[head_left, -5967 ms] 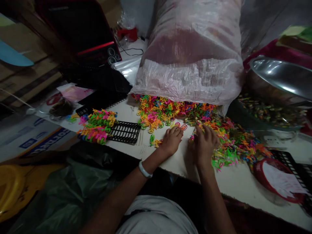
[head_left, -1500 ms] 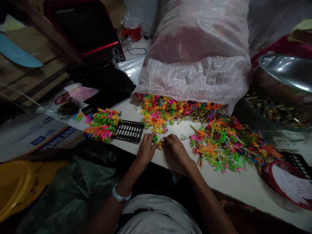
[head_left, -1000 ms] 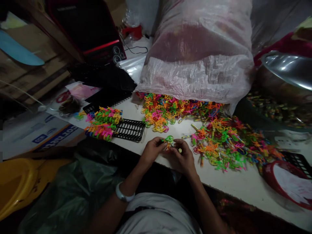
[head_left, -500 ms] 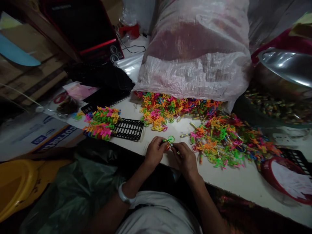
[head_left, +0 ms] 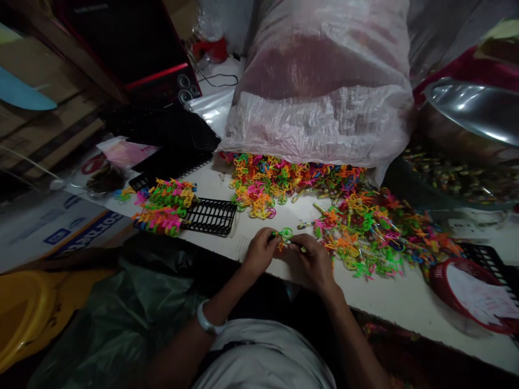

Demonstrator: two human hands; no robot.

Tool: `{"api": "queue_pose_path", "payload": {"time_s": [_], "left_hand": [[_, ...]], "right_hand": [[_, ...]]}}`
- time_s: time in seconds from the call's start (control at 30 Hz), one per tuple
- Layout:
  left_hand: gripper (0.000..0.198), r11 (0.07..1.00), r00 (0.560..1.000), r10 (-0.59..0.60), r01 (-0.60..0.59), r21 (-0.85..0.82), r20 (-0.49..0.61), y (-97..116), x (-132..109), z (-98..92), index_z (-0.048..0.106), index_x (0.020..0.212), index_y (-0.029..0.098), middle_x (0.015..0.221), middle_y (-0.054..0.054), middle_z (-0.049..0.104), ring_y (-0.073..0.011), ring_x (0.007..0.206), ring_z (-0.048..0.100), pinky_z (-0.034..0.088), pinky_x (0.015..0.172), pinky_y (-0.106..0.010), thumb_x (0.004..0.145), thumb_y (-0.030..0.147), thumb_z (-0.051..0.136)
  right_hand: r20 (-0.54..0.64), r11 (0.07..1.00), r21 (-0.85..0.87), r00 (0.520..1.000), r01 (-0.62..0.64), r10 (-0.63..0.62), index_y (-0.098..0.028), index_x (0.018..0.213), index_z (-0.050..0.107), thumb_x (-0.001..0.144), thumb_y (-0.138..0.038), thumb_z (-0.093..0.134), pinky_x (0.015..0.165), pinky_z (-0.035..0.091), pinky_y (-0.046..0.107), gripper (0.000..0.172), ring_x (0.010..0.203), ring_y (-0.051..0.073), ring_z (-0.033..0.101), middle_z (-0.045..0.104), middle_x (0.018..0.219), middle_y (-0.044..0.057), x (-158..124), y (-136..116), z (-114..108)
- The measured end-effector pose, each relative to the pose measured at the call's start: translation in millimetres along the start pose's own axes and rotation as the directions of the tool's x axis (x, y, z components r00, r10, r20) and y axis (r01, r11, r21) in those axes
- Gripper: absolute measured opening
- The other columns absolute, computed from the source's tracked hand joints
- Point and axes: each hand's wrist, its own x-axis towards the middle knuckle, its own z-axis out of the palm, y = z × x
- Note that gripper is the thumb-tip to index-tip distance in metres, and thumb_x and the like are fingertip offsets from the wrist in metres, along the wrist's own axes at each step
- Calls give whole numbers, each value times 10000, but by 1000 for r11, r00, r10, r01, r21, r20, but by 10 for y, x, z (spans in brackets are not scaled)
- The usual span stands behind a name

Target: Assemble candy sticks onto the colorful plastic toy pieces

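Observation:
Over the front of the white table, my left hand (head_left: 260, 252) pinches a small green plastic piece with a ring (head_left: 286, 233). My right hand (head_left: 315, 260) is closed close beside it, its fingertips on a small item mostly hidden by the fingers. A bit of orange plastic (head_left: 281, 246) shows between the two hands. Right of my hands lies a heap of colourful plastic pieces (head_left: 365, 237), with small patterned tubes among them. To the left, a black slotted rack (head_left: 211, 216) carries rows of similar bright pieces (head_left: 166, 208).
A large whitish sack (head_left: 320, 119) stands behind, more plastic pieces (head_left: 259, 186) spilling from its mouth. A red basket (head_left: 444, 292) holding paper sits at the right. Beyond it are a metal bowl (head_left: 478, 108) and a tub of wrapped items (head_left: 466, 173). A dark red-edged device (head_left: 133, 48) stands back left.
The right hand has shifted slightly to the right, a little away from the left. The left hand keeps its pinch on the green piece. The view has moved slightly.

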Motion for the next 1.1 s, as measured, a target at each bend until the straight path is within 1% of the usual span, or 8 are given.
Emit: {"api": "queue_pose_path", "payload": {"time_s": [0.07,0.2,0.33,0.43,0.57,0.73,0.93,1.1], "left_hand": [[172,997,998,60,-58,46,-31,16,72,-41,584,1005,190,983,-55,580,-161,892,566,469,817,-292,850,252,542],[301,899,972,206,-142,413,-116,-19,256,-171,549,1160,202,1168,-108,510,-237,1106,482,406,958,-395,860,214,540],[286,777,980,200,-162,609,5,-122,268,-185,582,1072,214,1062,-84,561,-253,1054,495,407,932,-423,805,110,573],[295,768,973,231,-196,609,22,-169,161,-184,565,1101,218,1033,-75,573,-242,1026,510,412,920,-408,821,126,557],[422,747,965,257,-166,644,-49,-141,100,-285,519,1217,237,1159,-94,539,-266,1090,478,384,938,-430,810,142,576],[253,709,973,213,-214,672,85,-100,169,-340,622,1009,261,1067,-68,565,-255,1038,488,384,905,-456,801,124,580],[346,878,974,179,-223,423,141,-174,115,-197,570,1105,227,1076,-60,508,-196,1017,527,462,905,-369,790,84,561],[264,942,981,151,-181,283,124,-98,74,-238,613,1015,222,1026,-45,514,-162,946,567,492,859,-308,796,92,547]], "right_hand": [[-168,989,-146,986,-11,-14,-231,956,638,884,-320,531,781,476,368,157,884,224,592,653,916,71,-1,20,-233],[-561,872,-456,818,-181,-123,-187,1133,592,859,-253,549,949,346,504,284,1117,308,478,568,1135,154,49,81,-615],[-263,810,-585,955,-44,-138,-199,1091,600,842,-110,466,911,367,479,296,1114,303,442,561,1166,141,165,139,-423],[-36,791,-610,995,49,-90,-185,1008,616,841,-104,464,860,389,454,239,1066,304,448,594,1110,133,263,163,-151],[-69,868,-495,994,43,-88,-174,976,598,884,-189,467,827,412,406,161,956,262,501,620,996,104,306,125,-18],[-48,960,-273,998,-62,51,-167,1084,544,913,-284,443,695,463,323,230,805,207,581,634,908,87,158,7,152],[57,945,-321,995,-57,80,-188,1048,576,881,-293,497,705,462,319,212,822,218,583,640,870,82,37,-52,441],[32,980,-117,985,-162,167,-189,957,606,891,-311,453,683,469,288,206,771,190,610,667,863,67,72,-66,386]]}}
